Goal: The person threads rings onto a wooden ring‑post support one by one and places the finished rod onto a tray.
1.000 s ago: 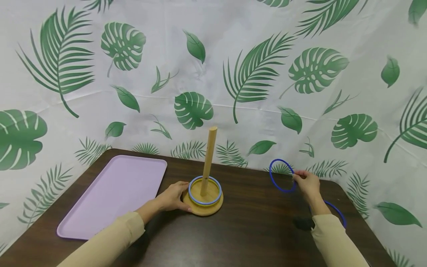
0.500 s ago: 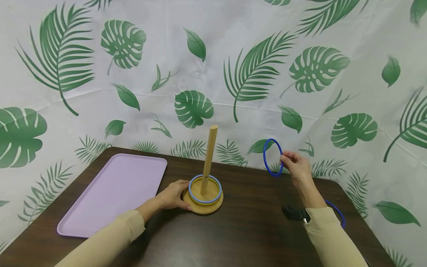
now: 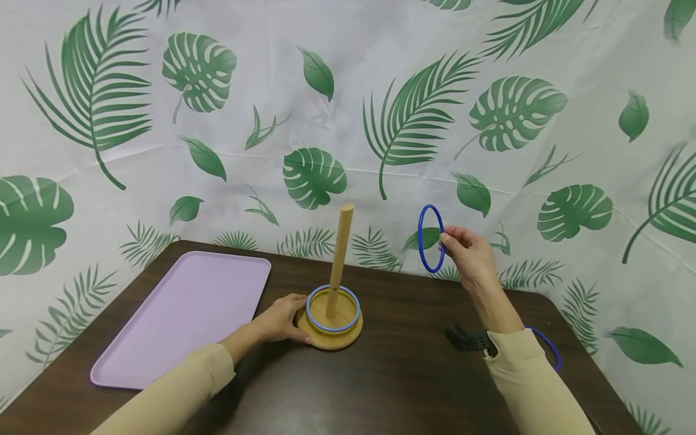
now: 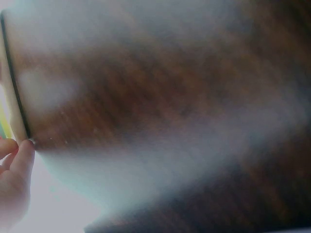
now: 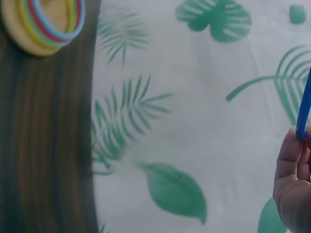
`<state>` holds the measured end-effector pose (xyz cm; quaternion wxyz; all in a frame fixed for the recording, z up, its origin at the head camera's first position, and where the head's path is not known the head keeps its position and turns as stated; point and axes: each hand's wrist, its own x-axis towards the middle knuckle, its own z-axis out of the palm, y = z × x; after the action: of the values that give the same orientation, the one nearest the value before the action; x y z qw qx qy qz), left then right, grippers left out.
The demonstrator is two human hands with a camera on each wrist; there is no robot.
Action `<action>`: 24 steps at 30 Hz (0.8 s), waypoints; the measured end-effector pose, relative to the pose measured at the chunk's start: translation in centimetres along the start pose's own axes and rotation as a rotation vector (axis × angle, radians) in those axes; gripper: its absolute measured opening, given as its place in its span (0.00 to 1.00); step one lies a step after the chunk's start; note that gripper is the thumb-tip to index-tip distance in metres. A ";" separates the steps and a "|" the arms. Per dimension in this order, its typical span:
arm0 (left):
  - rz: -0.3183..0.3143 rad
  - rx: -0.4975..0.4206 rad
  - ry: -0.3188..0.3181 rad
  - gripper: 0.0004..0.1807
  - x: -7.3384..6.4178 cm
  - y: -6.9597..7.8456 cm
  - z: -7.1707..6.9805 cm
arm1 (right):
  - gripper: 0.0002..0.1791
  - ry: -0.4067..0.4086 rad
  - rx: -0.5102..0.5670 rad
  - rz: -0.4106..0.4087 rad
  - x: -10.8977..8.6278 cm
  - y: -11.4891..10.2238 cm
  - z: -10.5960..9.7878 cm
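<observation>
A wooden ring-toss stand [image 3: 341, 342] with an upright peg [image 3: 339, 257] is on the table. Stacked rings circle the peg; a light blue ring [image 3: 334, 330] tops red, yellow and green ones [image 5: 36, 36]. At the base's left edge, my left hand [image 3: 280, 321] grips it, thumb in front and fingers behind. Thumb and fingers of my right hand [image 3: 470, 257] pinch a dark blue ring [image 3: 420, 238], raised above the table and right of the peg, turned nearly edge-on. In the right wrist view only a piece of this ring [image 5: 305, 104] shows.
A lilac tray [image 3: 187, 314] lies on the dark wooden table [image 3: 380, 386] at the left. Another blue ring [image 3: 553, 350], partly behind the right sleeve, lies near the right edge. A leaf-patterned cloth [image 3: 348, 127] hangs behind the table.
My right hand has lifted the dark blue ring up and leftward, and the ring has turned to a narrower angle. My left hand stays at the stand's base.
</observation>
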<state>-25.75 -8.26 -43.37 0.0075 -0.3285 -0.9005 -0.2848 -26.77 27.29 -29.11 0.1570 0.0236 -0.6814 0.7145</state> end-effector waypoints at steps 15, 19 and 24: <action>-0.006 -0.004 -0.004 0.49 -0.1 0.4 -0.2 | 0.07 -0.066 0.045 -0.057 -0.3 -3.0 4.9; -0.025 -0.019 -0.013 0.49 -0.1 0.4 -0.2 | 0.05 -0.083 -0.002 -0.065 -0.4 -3.4 6.3; -0.032 -0.018 -0.014 0.49 -0.1 0.3 -0.1 | 0.04 -0.129 -0.019 -0.086 -0.6 -3.4 7.6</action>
<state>-25.51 -8.20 -43.14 -0.0065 -0.3162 -0.9030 -0.2908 -26.71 19.78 -25.42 0.1437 0.0975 -0.6953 0.6974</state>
